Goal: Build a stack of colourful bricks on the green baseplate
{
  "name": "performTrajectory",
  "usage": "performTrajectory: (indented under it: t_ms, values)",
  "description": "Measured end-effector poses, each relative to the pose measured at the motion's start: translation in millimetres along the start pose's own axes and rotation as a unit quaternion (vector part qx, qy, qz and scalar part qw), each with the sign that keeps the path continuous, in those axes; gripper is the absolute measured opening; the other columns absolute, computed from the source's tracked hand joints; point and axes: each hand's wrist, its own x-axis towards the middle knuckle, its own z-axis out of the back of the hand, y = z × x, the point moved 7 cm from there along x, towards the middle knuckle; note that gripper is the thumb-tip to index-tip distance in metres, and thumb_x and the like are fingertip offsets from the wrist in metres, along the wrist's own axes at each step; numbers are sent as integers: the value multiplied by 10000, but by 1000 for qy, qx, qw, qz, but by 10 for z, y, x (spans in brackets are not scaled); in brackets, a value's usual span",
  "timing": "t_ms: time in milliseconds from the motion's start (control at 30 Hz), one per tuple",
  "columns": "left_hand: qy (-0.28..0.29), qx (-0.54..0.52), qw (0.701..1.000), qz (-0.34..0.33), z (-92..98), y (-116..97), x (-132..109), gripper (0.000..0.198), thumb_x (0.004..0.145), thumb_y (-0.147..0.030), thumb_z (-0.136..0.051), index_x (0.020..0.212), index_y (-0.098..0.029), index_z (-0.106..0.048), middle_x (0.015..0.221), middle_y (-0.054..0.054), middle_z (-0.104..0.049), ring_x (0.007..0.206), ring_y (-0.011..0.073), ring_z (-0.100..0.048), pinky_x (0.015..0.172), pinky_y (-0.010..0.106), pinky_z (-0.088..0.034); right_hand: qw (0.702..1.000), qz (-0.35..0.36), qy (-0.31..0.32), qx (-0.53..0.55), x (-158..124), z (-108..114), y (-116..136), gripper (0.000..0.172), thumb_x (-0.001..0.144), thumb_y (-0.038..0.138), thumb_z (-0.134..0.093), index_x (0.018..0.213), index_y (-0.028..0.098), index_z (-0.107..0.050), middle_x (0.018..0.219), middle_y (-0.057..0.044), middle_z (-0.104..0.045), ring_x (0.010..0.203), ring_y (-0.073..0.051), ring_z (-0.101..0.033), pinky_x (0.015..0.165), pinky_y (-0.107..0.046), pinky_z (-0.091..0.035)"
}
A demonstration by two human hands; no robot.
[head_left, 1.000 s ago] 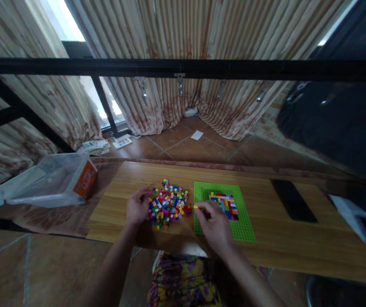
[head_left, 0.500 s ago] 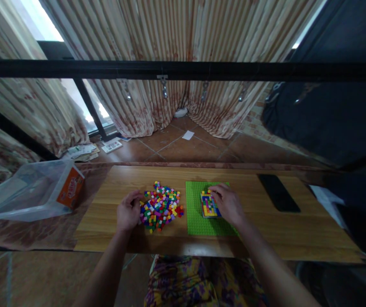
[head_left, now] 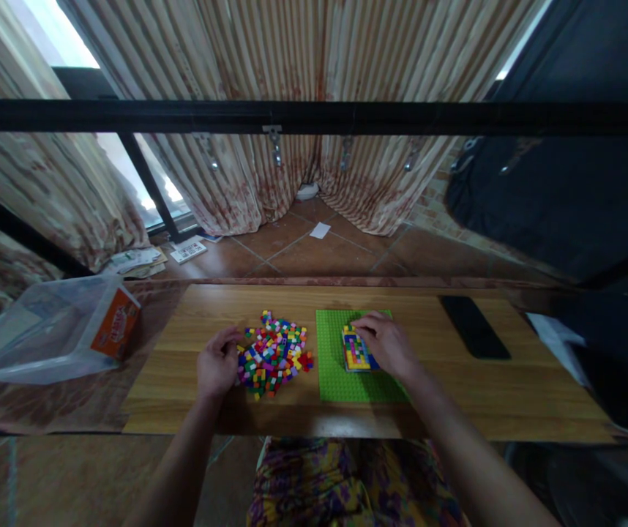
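A loose pile of small colourful toy bricks (head_left: pixel 273 355) lies on the wooden table, left of a green baseplate (head_left: pixel 330 380). On the baseplate sits a small block built of toy bricks (head_left: pixel 355 351), with yellow, blue and mixed colours on top. My right hand (head_left: pixel 391 348) reaches over the block's right side, thumb and fingers pinched together at its far edge. Whatever is between those fingertips is too small to make out. At the left edge of the pile rests my left hand (head_left: pixel 219 364), its fingers loosely bent and apart, with nothing visible in them.
A black phone (head_left: pixel 474 327) lies on the table (head_left: pixel 424 421) to the right. Off the table's left end stands a clear plastic box (head_left: pixel 34 329) with an orange label. A dark metal bar (head_left: pixel 314 117) crosses beyond the table, before the curtains (head_left: pixel 270 58).
The whole view has shifted slightly. My right hand stays at the far edge of the brick block, and my left hand keeps its place beside the pile.
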Motion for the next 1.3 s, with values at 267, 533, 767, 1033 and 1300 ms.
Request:
performTrajectory:
  t_ms: [267,533,767,1033,1300]
  values:
    - [-6,4,1000,14,-1,34,0,240,805,-259,-468,880,-214,-692,981,41,-748,984,216,-683,945,372,-527,999,1,21,47,49,1,-28,163,834,190,-571,828,210,-733,840,-27,-661,847,-162,-603,808,-302,-457]
    - [-12,-4,1000,-11,-1,22,-3,231,820,-262,-467,898,-226,-682,953,33,-750,935,209,-690,927,383,-538,997,-10,26,69,78,-11,-63,141,807,201,-591,813,196,-732,828,-32,-674,812,-159,-618,784,-298,-466]
    - [-7,-1,1000,-16,-4,-3,-7,275,812,-244,-459,982,-204,-671,905,39,-752,906,207,-693,903,377,-540,991,-69,-7,115,-4,72,-153,220,797,278,-581,951,224,-729,928,-33,-721,841,-169,-651,808,-332,-499]
    - [-6,-1,1000,0,-20,8,-21,260,812,-218,-448,884,-198,-697,969,47,-745,979,207,-677,958,379,-517,990,-20,-65,127,-288,117,406,205,884,328,-541,914,229,-718,940,-44,-712,868,-181,-642,785,-311,-488]
    - [-2,1,1000,6,-26,-8,-27,254,808,-193,-453,856,-194,-703,1005,54,-740,990,205,-674,967,372,-512,997,43,62,0,-520,-634,868,211,873,115,-526,817,212,-705,852,-41,-686,855,-182,-610,802,-304,-456]
